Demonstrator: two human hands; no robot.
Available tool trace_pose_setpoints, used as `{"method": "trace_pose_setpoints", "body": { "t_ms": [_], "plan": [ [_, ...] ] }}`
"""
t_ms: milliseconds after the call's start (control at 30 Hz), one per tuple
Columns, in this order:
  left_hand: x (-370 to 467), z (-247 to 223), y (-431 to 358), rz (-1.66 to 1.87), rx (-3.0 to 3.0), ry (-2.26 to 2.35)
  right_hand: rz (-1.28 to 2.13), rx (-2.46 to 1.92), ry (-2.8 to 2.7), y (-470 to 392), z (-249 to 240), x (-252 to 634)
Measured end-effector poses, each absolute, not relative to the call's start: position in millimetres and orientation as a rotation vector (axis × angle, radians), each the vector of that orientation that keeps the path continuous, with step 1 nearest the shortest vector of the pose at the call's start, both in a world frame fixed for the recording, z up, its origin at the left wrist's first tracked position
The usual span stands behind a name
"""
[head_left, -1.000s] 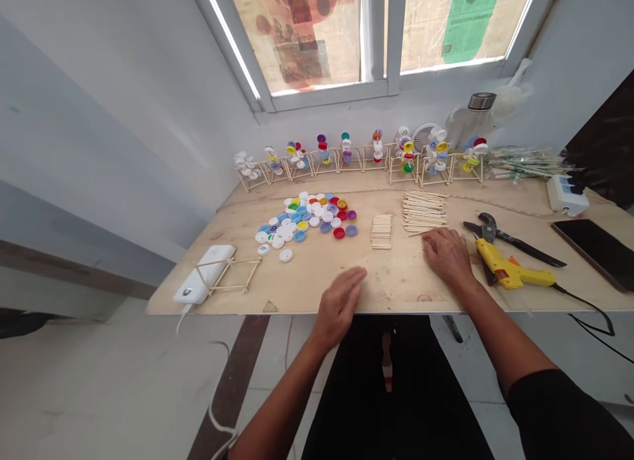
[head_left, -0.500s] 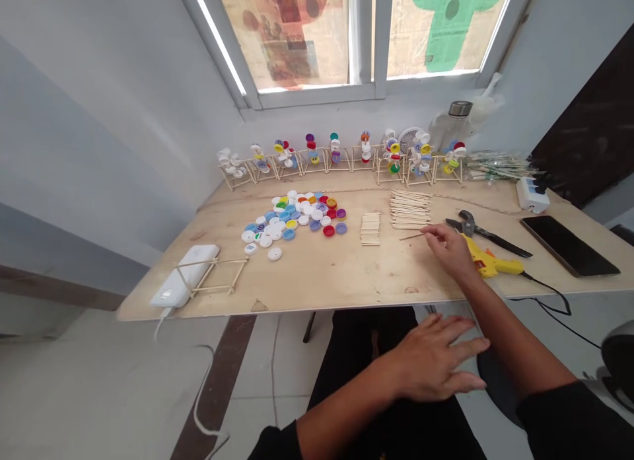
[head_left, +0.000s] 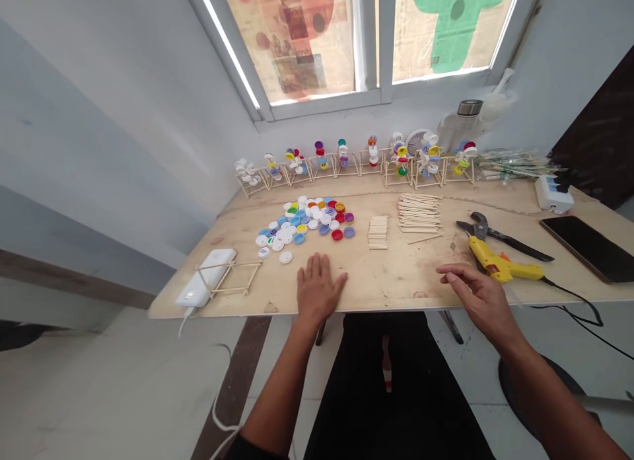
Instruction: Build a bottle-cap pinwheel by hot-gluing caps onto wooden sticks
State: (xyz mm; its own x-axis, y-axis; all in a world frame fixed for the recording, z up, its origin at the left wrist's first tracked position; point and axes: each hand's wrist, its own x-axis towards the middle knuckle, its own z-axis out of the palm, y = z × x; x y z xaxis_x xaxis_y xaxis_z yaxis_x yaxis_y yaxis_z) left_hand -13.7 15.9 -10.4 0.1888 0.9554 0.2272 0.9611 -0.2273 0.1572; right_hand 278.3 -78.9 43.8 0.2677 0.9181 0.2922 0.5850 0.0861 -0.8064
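Note:
My left hand (head_left: 318, 288) lies on the tabletop with its fingers extended, just below a heap of coloured bottle caps (head_left: 303, 223), holding nothing. To the right, my right hand (head_left: 473, 295) is over the front of the table, its fingers loosely curved and holding nothing visible. Beside it is a yellow glue gun (head_left: 500, 262). A single stick (head_left: 424, 239) lies below a stack of long sticks (head_left: 420, 213). Left of that stack is a bundle of shorter sticks (head_left: 378, 232). An assembled stick frame (head_left: 230, 289) leans by a white power strip (head_left: 208, 278) at the left.
Stick stands with bottle-cap wheels (head_left: 343, 157) line the back. Pliers (head_left: 502, 235), a phone (head_left: 592, 247), a white plug adapter (head_left: 553, 193) and a bag of sticks (head_left: 515, 165) occupy the right side. Behind stands a bottle (head_left: 465, 126). The glue gun's cord hangs over the front edge.
My left hand has swung from above my lap to the tabletop on the left. My right hand has let go of the single stick and drawn back toward the front edge.

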Motion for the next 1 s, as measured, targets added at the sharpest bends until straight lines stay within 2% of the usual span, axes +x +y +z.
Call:
{"method": "trace_pose_setpoints", "body": {
  "t_ms": [300,433,467,500,567,667,733,900,1000],
  "plan": [
    [128,1,-53,-0.451,-3.029,-1.249,0.468,-1.564,-1.432,-100,52,285],
    [170,18,-81,-0.488,-3.362,-0.328,0.452,-1.596,-1.349,-116,60,297],
    [172,21,-81,-0.530,-3.371,-0.247,0.435,-1.610,-1.330,-120,62,300],
    [172,23,-77,-0.581,-3.355,-0.299,0.414,-1.626,-1.316,-124,63,304],
    [169,21,-60,-0.648,-3.230,-0.717,0.387,-1.655,-1.290,-129,64,309],
    [169,13,-34,-0.487,-2.981,-1.274,0.422,-1.676,-1.260,-131,62,311],
    [175,10,-33,-0.380,-3.031,-1.144,0.454,-1.645,-1.257,-128,59,308],
    [182,19,-77,-0.395,-3.442,-0.222,0.524,-1.570,-1.223,-125,56,301],
    [164,16,-95,-0.460,-3.653,-0.248,0.569,-1.559,-1.142,-130,57,297]
  ]
}}
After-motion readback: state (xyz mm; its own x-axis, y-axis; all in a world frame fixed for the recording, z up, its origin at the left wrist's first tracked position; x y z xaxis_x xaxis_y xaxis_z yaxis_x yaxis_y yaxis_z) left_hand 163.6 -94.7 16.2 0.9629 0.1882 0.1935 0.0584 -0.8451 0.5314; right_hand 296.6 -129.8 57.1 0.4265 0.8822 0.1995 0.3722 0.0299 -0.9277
